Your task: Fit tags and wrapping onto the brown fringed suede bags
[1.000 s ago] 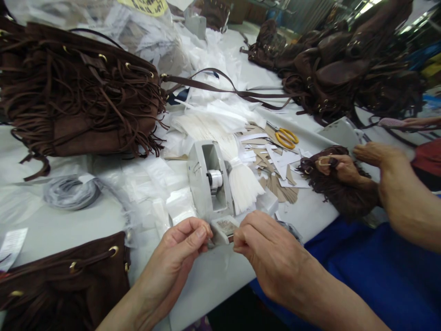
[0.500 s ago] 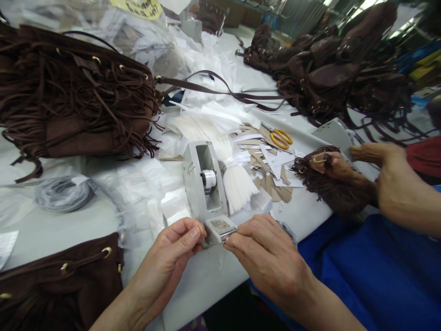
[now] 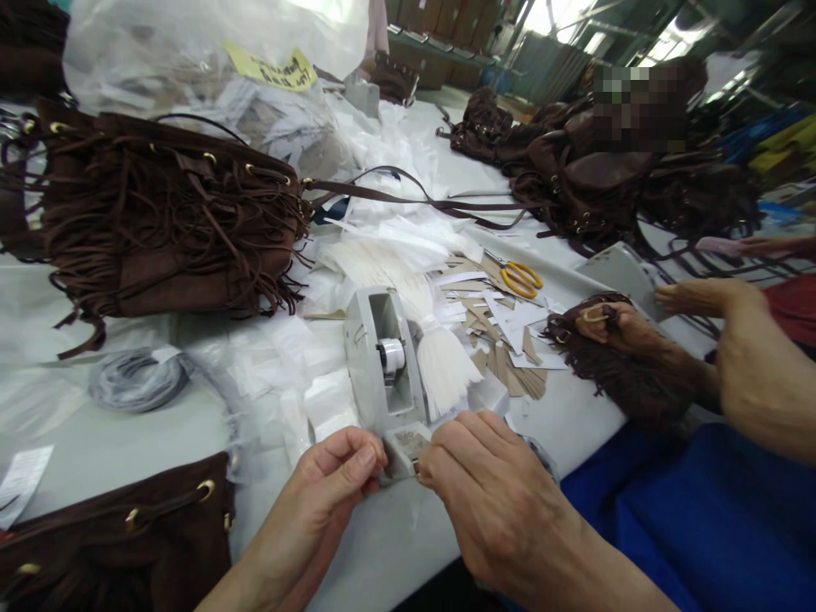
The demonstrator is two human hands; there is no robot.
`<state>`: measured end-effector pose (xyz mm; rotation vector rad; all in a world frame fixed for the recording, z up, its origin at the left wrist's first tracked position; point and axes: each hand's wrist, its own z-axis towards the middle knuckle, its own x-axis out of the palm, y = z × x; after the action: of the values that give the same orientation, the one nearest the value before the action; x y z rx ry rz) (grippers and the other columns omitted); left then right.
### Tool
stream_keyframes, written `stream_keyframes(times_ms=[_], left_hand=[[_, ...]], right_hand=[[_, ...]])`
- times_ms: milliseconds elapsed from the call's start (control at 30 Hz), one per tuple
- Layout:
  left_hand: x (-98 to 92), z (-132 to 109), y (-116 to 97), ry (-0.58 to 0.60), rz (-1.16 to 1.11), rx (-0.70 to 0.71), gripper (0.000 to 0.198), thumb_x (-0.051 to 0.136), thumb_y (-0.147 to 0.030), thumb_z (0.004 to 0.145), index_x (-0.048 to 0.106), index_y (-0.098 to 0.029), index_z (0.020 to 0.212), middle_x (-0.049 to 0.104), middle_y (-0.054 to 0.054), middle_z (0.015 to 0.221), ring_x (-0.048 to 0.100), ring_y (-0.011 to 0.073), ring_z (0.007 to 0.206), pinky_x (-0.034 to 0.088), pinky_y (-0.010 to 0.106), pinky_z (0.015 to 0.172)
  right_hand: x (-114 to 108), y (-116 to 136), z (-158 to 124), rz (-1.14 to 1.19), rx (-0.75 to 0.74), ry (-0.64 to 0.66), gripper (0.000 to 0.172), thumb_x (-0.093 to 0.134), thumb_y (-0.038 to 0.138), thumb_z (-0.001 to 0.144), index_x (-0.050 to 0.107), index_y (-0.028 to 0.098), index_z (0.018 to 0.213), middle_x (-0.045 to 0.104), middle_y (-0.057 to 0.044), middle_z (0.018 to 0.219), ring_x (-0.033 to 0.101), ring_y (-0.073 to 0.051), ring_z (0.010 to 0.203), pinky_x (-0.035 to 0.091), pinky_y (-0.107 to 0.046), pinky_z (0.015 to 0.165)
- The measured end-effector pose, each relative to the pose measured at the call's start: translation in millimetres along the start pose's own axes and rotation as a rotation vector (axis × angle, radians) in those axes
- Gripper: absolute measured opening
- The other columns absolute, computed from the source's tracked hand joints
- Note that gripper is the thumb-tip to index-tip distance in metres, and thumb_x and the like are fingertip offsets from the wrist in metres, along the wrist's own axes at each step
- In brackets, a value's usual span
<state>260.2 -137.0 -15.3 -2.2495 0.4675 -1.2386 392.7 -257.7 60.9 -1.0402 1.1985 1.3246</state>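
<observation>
Pinching narrowly, bare left hand (image 3: pixel 322 501) by boxy grey tape dispenser (image 3: pixel 390 415), right hand (image 3: pixel 497 493) curled knuckles-up, grip narrow too, can't tell what's held

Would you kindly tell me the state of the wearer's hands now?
Left hand: closed in a pinch beside the tape dispenser; cannot tell whether it holds anything.
Right hand: closed in a curl at the tape dispenser's front end; anything held is hidden.
</observation>
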Motion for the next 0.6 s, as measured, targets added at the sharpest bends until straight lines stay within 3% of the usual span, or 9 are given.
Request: stream_keyframes(times_ms=[200,333,467,600], left_hand=[[2.8,-0.2,-2.8,-0.012,-0.012,-0.006,0.022,0.072,-0.035,0.078,0.065,-0.014,0.075,0.056,0.004,0.081,0.043,0.0151,0.075,0.034,0.026,0.071],[2.5,-0.6,-2.2,-0.026,-0.005,-0.006,0.023,0.071,-0.036,0.078,0.066,-0.014,0.075,0.057,0.004,0.082,0.045,0.0155,0.076,0.035,0.027,0.073],[0.5,0.1,0.4,-0.016,0.0,-0.019,0.023,0.071,-0.036,0.078,0.065,-0.014,0.074,0.056,0.004,0.082,0.046,0.0159,0.078,0.036,0.027,0.075],[0.0,0.9,1.8,-0.001,0.013,-0.018,0.022,0.069,-0.035,0.08,0.064,-0.014,0.075,0.055,0.005,0.083,0.046,0.017,0.081,0.036,0.027,0.076]], right_hand=[[0.2,-1.9,2.1,-0.019,-0.036,0.038,0.02,0.044,0.008,0.086,0.055,0.016,0.072,0.05,-0.006,0.075,0.041,-0.018,0.068,0.03,-0.033,0.063],[4.0,0.3,-7.2,-0.002,0.061,-0.105,0.027,0.04,0.009,0.092,0.056,0.016,0.071,0.052,-0.004,0.073,0.044,-0.016,0.068,0.033,-0.032,0.066],[10.7,4.4,-22.4,0.093,0.172,-0.293,0.023,0.045,0.009,0.092,0.056,0.015,0.073,0.054,-0.003,0.069,0.048,-0.016,0.068,0.037,-0.031,0.065],[14.7,4.8,-30.0,0.172,0.2,-0.373,0.015,0.046,0.011,0.093,0.061,0.014,0.093,0.059,-0.005,0.077,0.053,-0.016,0.074,0.044,-0.031,0.069]])
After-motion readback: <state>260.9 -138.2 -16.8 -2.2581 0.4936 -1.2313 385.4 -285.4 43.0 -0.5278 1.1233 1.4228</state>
